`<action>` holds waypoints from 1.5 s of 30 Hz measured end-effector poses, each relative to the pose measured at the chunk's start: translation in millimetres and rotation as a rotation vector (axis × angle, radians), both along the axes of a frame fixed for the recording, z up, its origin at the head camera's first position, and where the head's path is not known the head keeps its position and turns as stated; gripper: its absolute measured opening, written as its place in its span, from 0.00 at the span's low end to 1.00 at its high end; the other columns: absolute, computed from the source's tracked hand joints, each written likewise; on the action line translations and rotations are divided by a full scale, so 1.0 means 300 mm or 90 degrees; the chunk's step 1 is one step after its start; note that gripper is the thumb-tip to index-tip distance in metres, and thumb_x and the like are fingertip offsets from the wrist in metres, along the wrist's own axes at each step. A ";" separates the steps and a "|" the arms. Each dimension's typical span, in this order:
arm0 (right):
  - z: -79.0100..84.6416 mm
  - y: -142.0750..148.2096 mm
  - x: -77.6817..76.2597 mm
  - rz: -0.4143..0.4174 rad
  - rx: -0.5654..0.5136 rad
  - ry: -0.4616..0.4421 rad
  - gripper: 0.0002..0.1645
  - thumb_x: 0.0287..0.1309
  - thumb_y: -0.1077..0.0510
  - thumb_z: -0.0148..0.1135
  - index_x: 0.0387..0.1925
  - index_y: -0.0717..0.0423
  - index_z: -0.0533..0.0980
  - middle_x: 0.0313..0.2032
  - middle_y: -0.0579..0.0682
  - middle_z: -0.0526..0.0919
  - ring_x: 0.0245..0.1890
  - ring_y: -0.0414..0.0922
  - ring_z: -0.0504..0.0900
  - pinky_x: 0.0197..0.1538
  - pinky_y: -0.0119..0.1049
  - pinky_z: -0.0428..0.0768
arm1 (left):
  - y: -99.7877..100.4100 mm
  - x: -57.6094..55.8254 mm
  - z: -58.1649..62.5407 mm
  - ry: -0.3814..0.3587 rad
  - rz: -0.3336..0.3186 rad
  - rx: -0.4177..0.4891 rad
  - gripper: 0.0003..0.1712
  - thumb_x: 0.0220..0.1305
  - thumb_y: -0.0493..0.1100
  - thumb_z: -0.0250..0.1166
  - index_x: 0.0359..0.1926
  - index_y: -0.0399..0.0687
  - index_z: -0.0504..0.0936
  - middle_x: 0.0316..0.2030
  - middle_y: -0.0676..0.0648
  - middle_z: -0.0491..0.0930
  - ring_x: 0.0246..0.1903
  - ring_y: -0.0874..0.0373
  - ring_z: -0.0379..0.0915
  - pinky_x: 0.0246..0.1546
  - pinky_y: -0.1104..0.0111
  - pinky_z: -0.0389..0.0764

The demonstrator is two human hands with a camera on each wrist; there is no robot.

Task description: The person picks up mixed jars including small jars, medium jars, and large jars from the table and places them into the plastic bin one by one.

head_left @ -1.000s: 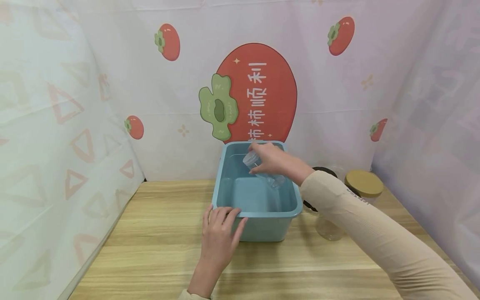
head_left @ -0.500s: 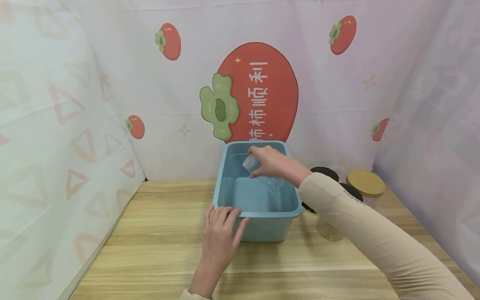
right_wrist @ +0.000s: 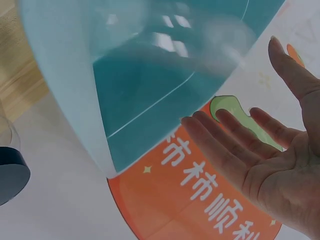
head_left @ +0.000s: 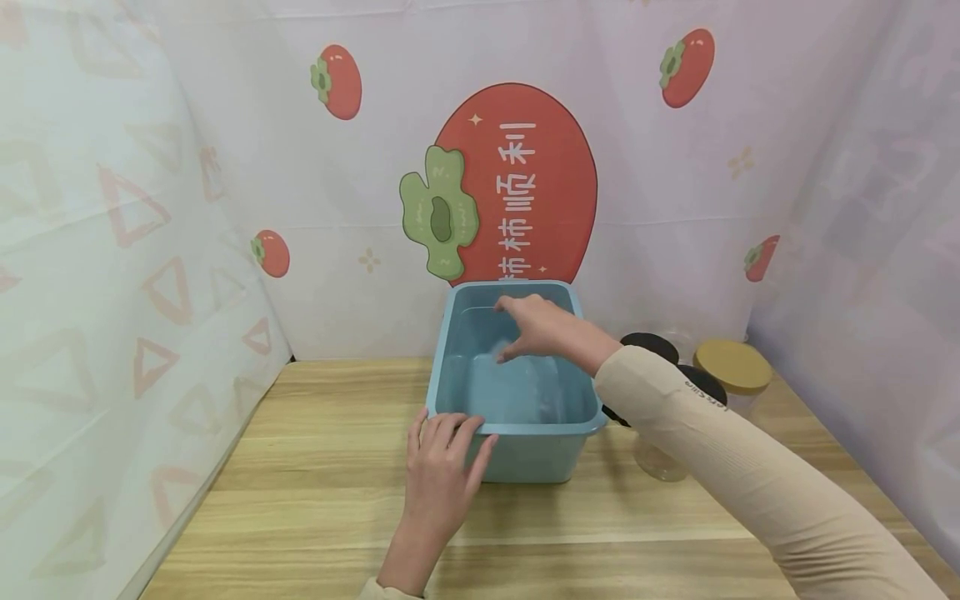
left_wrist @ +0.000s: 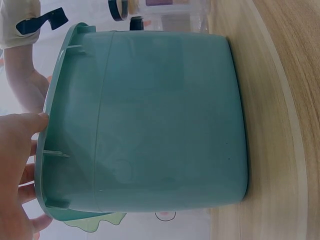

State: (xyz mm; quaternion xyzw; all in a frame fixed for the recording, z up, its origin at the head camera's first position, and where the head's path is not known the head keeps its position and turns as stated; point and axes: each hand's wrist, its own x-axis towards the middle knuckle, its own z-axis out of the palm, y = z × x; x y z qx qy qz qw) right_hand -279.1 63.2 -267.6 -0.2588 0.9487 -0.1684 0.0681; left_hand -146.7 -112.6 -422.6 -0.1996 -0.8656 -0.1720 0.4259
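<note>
Fingers of my left hand [head_left: 435, 479] hook over the near-left rim of a blue plastic tub [head_left: 528, 457], with the thumb at its front edge. In the left wrist view this hand [left_wrist: 17, 160] grips the same rim. My right hand [head_left: 543, 325] hovers over the tub's far part, fingers and thumb spread apart with nothing between them. A clear, see-through jar [right_wrist: 170, 40], blurred by motion, is inside the tub, away from my right hand [right_wrist: 270, 155] in the right wrist view. From the head, the jar [head_left: 551, 400] shows only as a faint smear.
Right of the tub stand clear jars with black lids [head_left: 705, 383], partly behind my right sleeve [head_left: 720, 450]. Farther right is a jar with a gold lid [head_left: 733, 365]. A wooden table [head_left: 315, 483] lies beneath, with printed cloth walls [head_left: 375, 167] behind and at both sides.
My right hand held the clear jar tilted inside the tub; its fingers have parted and the jar has dropped out of them. My left hand stays at the rim.
</note>
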 end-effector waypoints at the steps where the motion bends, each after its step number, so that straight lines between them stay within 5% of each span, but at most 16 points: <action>1: 0.000 0.002 0.000 0.000 0.001 0.001 0.48 0.59 0.52 0.80 0.74 0.62 0.67 0.68 0.63 0.77 0.64 0.58 0.80 0.65 0.53 0.81 | 0.000 0.000 -0.001 0.000 -0.001 0.000 0.17 0.58 0.46 0.80 0.45 0.44 0.89 0.41 0.46 0.84 0.46 0.48 0.79 0.61 0.38 0.76; 11: 0.007 0.046 0.009 0.000 -0.008 0.028 0.47 0.59 0.53 0.80 0.73 0.63 0.67 0.68 0.64 0.77 0.65 0.59 0.79 0.65 0.54 0.81 | 0.004 -0.002 -0.004 0.003 -0.004 0.004 0.17 0.58 0.45 0.80 0.46 0.44 0.88 0.42 0.46 0.85 0.46 0.49 0.79 0.60 0.38 0.77; 19: 0.013 0.086 0.026 0.013 -0.035 0.037 0.44 0.60 0.54 0.79 0.71 0.65 0.69 0.66 0.65 0.79 0.63 0.60 0.81 0.63 0.54 0.83 | 0.002 -0.001 -0.007 -0.002 -0.011 0.009 0.16 0.74 0.53 0.67 0.46 0.44 0.89 0.42 0.46 0.85 0.46 0.48 0.79 0.61 0.37 0.75; 27: 0.018 0.115 0.038 0.023 -0.046 0.046 0.44 0.60 0.54 0.79 0.71 0.66 0.69 0.64 0.66 0.80 0.63 0.61 0.81 0.63 0.55 0.82 | 0.003 -0.004 -0.005 0.010 -0.010 0.008 0.15 0.61 0.46 0.78 0.45 0.44 0.88 0.42 0.45 0.85 0.46 0.49 0.80 0.61 0.38 0.76; 45: -0.001 0.157 0.055 0.010 -0.107 0.043 0.42 0.60 0.53 0.79 0.70 0.62 0.71 0.59 0.67 0.83 0.54 0.59 0.87 0.54 0.53 0.87 | 0.002 -0.007 -0.008 0.005 -0.014 0.014 0.16 0.58 0.44 0.79 0.46 0.43 0.88 0.42 0.45 0.84 0.46 0.49 0.80 0.60 0.37 0.76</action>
